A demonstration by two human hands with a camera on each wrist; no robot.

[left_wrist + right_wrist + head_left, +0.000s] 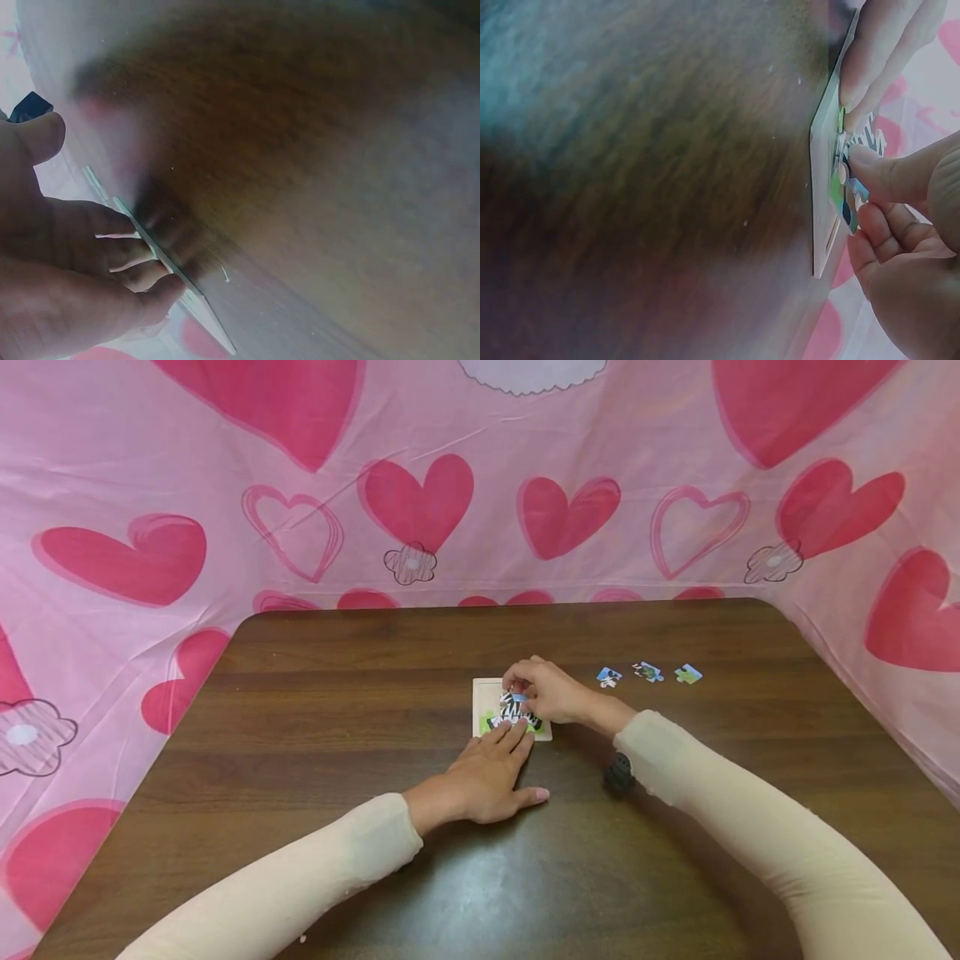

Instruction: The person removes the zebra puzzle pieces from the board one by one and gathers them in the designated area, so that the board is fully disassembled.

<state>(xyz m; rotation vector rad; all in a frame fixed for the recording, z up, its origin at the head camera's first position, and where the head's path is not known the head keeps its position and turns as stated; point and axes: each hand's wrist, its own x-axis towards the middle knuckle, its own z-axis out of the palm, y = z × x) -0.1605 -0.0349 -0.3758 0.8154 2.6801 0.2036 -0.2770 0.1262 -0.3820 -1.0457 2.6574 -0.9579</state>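
A small puzzle board [486,690] with a pale wooden rim lies flat near the middle of the table, partly filled with a zebra picture on green. My left hand [491,779] rests on its near edge, fingers straight and pressing the zebra pieces. From the right, my right hand [557,692] reaches over the board and pinches a puzzle piece [859,189] between thumb and fingers. That piece has blue and green on it and is tilted over the board in the right wrist view. Fingers hide part of the picture.
To the right of the board lie loose puzzle pieces: a blue and white one [609,677], a dark and blue one [648,672] and a green and blue one [687,674]. A pink cloth [495,510] with hearts hangs behind the brown table [360,693].
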